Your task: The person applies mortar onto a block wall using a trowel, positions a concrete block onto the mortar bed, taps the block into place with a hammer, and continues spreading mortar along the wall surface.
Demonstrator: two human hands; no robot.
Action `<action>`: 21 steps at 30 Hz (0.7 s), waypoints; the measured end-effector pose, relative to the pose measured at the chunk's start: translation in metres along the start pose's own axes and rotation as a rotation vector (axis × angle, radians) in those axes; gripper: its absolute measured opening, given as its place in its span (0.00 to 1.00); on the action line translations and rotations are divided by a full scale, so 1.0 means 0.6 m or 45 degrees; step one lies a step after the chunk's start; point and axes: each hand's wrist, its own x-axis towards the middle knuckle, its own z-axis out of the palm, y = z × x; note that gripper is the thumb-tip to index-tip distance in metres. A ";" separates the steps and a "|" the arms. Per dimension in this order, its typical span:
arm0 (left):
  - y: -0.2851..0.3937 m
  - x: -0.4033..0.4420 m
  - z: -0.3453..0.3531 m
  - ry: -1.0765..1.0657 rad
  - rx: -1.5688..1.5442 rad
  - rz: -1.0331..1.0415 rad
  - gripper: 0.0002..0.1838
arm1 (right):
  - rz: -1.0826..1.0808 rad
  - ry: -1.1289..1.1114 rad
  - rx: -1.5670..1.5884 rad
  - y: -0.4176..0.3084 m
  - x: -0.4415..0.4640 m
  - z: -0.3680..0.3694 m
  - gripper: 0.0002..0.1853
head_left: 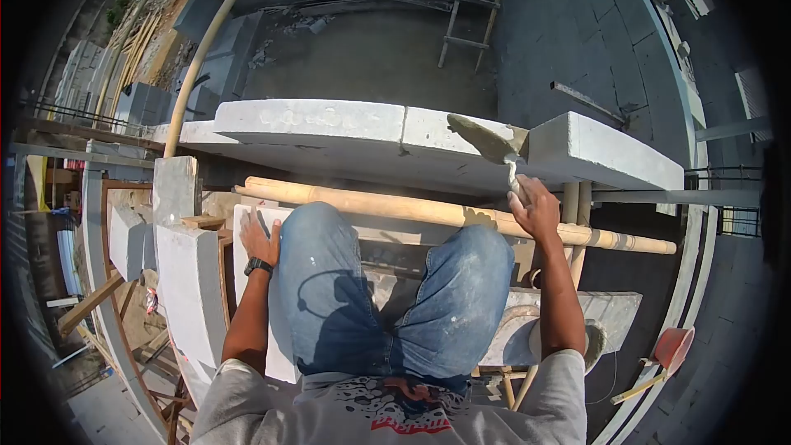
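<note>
Your right hand (537,213) grips the trowel (482,137) by its handle, blade running up and left of your fist, over the wall's top edge; gripped like that, the flat probably sits level with the joint side of the end block (606,150), just beyond and right of your knuckles. Your left hand (262,241) is released, fingers spread, nothing held, seemingly resting on the pale slab (278,356) beside your left knee, likely as a brace while you sit. Edges: the long block (313,118) lies beyond your left hand, its top a narrow ledge; past it is a drop to the floor (354,62). The bamboo pole (371,198) crosses between your knees and the wall, right under your right wrist, so low sweeps are tight. More room above the block tops, up and left of your right hand; dark gap right of that forearm.
</note>
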 end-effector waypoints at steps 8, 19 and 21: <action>0.030 -0.041 0.051 -0.141 0.483 -0.242 0.43 | -0.343 -0.254 -0.340 -0.059 0.157 0.163 0.28; -0.010 -0.062 0.090 -0.032 0.471 -0.227 0.42 | -0.481 -0.323 -0.269 -0.165 0.186 0.222 0.24; -0.018 -0.061 0.092 -0.030 0.467 -0.205 0.42 | -0.440 -0.405 -0.329 -0.147 0.170 0.232 0.24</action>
